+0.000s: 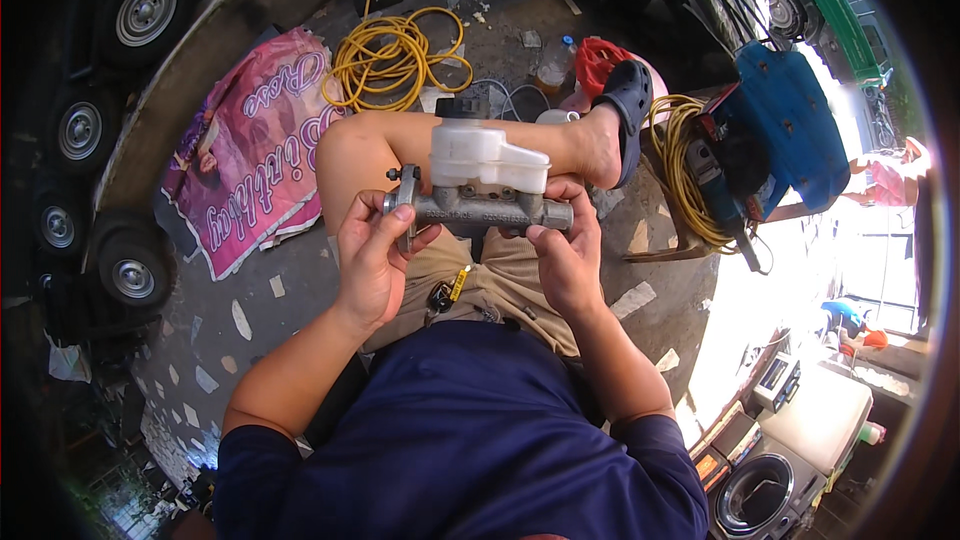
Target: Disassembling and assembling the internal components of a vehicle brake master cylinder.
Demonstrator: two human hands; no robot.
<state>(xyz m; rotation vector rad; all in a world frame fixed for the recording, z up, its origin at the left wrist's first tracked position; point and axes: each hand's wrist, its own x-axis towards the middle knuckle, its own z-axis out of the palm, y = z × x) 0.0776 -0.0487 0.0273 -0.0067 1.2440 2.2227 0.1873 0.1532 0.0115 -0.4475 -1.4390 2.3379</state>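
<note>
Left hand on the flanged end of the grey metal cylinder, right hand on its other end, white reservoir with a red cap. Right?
Not quite: the cap is black, not red, as the head view shows. The rest holds: left hand on the flanged end of the grey metal cylinder, right hand on its other end, white reservoir.

Beyond and left of the grip, a low ledge [215, 50] borders a grey concrete floor [208, 305] strewn with pale scraps [241, 320]. Right of the grip sits a low wooden stand [657, 255]; farther right, harsh daylight [742, 340] bleaches the ground.
</note>
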